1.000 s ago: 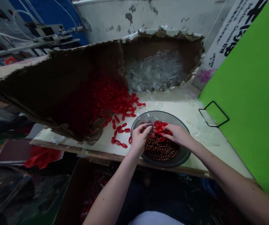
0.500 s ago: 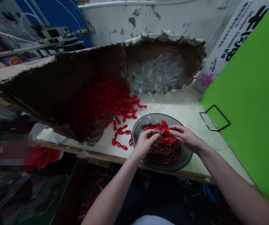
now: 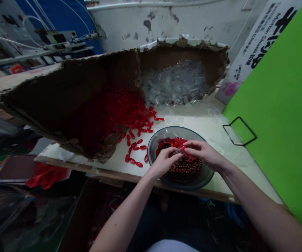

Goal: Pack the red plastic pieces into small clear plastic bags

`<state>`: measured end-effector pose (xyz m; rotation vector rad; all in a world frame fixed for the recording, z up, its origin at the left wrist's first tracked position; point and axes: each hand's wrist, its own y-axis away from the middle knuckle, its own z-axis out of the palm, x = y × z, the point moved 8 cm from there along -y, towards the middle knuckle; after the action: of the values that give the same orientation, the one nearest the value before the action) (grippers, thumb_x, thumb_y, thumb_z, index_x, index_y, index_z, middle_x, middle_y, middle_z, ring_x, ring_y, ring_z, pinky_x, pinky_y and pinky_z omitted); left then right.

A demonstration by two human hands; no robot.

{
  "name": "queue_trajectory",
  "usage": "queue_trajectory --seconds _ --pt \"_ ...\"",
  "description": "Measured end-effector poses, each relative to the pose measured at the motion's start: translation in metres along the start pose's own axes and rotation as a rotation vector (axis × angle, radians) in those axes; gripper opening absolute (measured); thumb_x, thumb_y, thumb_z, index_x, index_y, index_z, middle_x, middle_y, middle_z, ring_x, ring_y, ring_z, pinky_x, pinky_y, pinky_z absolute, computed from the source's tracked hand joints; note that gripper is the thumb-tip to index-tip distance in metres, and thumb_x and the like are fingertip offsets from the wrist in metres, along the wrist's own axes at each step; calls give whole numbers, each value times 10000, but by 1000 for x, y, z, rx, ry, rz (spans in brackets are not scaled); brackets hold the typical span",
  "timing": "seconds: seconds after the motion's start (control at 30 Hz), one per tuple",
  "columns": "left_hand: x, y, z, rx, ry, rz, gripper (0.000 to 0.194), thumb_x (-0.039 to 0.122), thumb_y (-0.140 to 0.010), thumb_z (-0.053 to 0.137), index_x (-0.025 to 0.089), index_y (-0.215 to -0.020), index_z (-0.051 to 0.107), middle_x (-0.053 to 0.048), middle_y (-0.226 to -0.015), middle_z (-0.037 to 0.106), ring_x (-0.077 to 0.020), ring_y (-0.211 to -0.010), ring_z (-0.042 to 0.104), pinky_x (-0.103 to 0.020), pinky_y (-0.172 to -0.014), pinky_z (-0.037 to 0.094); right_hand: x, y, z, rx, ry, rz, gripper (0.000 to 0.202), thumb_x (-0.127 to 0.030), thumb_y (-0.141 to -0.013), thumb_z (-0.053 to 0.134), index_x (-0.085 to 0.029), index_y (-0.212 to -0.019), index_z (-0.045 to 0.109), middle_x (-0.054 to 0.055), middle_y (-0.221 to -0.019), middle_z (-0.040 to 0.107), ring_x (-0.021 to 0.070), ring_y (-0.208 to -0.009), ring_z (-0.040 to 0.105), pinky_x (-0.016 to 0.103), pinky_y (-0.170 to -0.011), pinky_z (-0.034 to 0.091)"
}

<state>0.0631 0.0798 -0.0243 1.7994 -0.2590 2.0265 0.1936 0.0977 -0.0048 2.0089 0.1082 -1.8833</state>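
Note:
Over a grey translucent bowl [image 3: 208,178], my two hands meet fingertip to fingertip. My left hand [image 3: 164,162] is closed in a pinch on a small clear plastic piece [image 3: 177,153]; its exact shape is blurred. Between the thumb and fingers of my right hand [image 3: 205,153] is a red plastic piece [image 3: 184,150], touching or nearly touching the clear one. Inside the bowl, strands of brown beads [image 3: 186,172] lie coiled, with several loose red plastic pieces [image 3: 176,141] behind my fingers.
A torn cardboard box [image 3: 88,66] holds a heap of red pieces [image 3: 122,108] and a heap of clear plastic pieces [image 3: 177,82]. Red pieces spill onto the white tabletop [image 3: 153,112]. On the right stand a green panel [image 3: 279,105] and a black wire loop [image 3: 245,131].
My fingertips have drawn closer together over the bowl. The red pieces that stuck up by my right hand now lie lower in the bowl, and the right fingers pinch one red piece.

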Motion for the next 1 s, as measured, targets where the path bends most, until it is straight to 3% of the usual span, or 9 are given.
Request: queue_trajectory --seconds 0.17,0.27,0.43,0.6,0.7,0.8,0.9,1.0 --pt "3 0 -2 23 -19 38 315 377 -797 617 137 -1001 633 -20 -808 621 -101 -685 525 -211 -651 405 -2 -2 3 0 138 -52 327 -422 -731 719 -174 -938 667 20 -798 690 129 -681 594 256 -619 433" --pt "5 0 -4 38 -61 67 297 383 -815 590 145 -987 639 -29 -867 629 -120 -755 539 -214 -692 412 1 -3 7 34 136 -50 324 -425 -718 725 -171 -908 657 0 -723 661 115 -619 566 242 -568 418" --pt "7 1 -8 68 -128 100 279 399 -812 583 143 -902 648 -26 -835 623 -132 -761 533 -211 -674 404 6 -1 12 72 91 -49 312 -417 -705 732 -173 -886 662 6 -779 668 103 -591 552 250 -577 442" --pt "0 -1 -2 -22 41 -10 316 432 -781 622 143 -906 640 2 -708 601 -74 -576 484 -189 -548 351 2 -9 6 24 50 11 342 -471 -739 707 -167 -894 688 -3 -671 642 80 -556 527 201 -517 400" --pt "-9 -2 7 -129 153 -116 330 443 -732 676 131 -831 634 -4 -662 599 -59 -518 474 -187 -504 324 -4 -22 7 24 -111 52 402 -542 -806 608 -175 -940 699 36 -782 681 87 -604 555 192 -516 409" --pt "-13 -2 8 -151 203 -163 323 424 -704 709 125 -797 628 -14 -654 606 -58 -518 493 -183 -493 315 -14 -31 11 15 -316 5 400 -538 -840 561 -185 -973 693 48 -861 693 109 -696 600 211 -604 461" --pt "-14 -2 6 -141 230 -181 326 415 -689 726 122 -790 625 -21 -667 616 -48 -503 484 -178 -466 286 -20 -30 0 141 -364 -80 356 -507 -820 599 -187 -956 677 -18 -638 610 82 -540 523 198 -531 419" --pt "-12 -2 7 -134 238 -189 340 427 -673 730 120 -770 622 -22 -638 617 -51 -487 487 -178 -464 299 -16 -25 -2 169 -277 -75 366 -491 -785 643 -180 -978 656 -77 -488 458 59 -404 346 186 -404 266"
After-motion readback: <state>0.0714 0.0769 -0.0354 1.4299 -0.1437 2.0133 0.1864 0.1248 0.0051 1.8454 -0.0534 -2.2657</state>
